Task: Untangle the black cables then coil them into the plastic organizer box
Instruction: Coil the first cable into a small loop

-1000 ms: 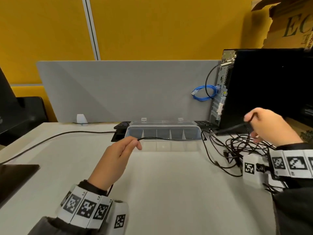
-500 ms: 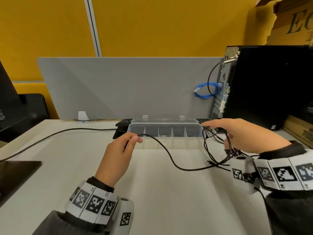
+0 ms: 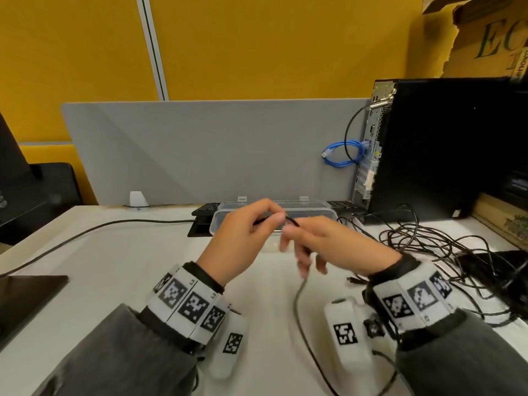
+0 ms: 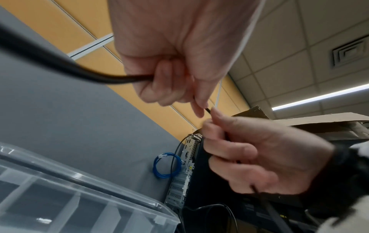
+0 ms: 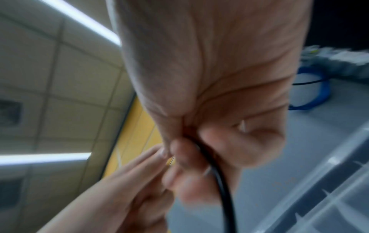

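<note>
Black cable [image 3: 291, 220] pinched by both hands, cardboard box [image 3: 485, 38] lettered "EC"

1. Office, open-plan desk area.
2. Grey desk divider [image 3: 200, 150] stands along the back edge of a white desk [image 3: 120, 252] — typical cubicle setup.
3. Yellow wall panels [image 3: 257, 44] w/ a metal strip between them, behind the divider.
4. Black desktop PC tower [image 3: 445, 144] on the desk, rear ports facing in; blue network cable [image 3: 341, 158] looped beside it, black cables [image 3: 434, 241] piled nearby.
5. Keyboard [image 3: 204, 209] at the divider's foot, monitor base [image 3: 43, 184] far left.
6. Left wrist view: drop ceiling tiles [image 4: 289, 52], air vent [image 4: 349, 53], strip light [image 4: 319, 97] — std office fit-out.
7. Cardboard box [image 3: 485, 35] on top of the tower.
</note>
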The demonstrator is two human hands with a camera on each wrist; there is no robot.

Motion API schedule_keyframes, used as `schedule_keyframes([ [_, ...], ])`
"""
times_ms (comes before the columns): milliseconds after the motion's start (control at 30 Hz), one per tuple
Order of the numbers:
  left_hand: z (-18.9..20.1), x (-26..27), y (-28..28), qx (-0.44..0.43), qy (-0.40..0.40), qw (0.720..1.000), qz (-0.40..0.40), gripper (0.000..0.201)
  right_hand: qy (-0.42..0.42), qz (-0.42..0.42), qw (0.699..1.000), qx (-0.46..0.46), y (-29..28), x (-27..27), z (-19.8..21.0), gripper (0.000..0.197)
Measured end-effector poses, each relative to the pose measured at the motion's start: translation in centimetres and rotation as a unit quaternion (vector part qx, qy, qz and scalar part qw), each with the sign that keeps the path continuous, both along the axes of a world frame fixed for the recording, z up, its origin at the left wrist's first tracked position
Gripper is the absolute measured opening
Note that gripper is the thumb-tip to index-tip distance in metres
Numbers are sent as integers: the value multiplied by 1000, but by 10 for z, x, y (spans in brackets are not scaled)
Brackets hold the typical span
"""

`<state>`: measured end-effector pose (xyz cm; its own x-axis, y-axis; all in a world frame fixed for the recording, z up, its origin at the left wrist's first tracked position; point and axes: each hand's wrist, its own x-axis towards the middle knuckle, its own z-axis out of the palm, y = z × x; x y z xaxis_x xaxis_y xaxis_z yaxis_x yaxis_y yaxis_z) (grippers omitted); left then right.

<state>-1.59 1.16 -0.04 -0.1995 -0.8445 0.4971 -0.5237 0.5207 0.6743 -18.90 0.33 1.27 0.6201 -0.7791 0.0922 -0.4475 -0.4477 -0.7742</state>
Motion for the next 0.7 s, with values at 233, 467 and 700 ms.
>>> schedule_keyframes([
  [233, -9, 28, 5, 83, -53, 995, 4, 23, -240, -356, 894, -129, -31, -90, 24, 27],
  [467, -24, 28, 9, 141, 33, 988, 57, 26, 151, -377, 886, -223, -30, -90, 9, 54],
  [700, -27, 5, 17, 74, 95, 992, 28, 22, 181, -31, 973, -140, 16, 0, -3, 38],
])
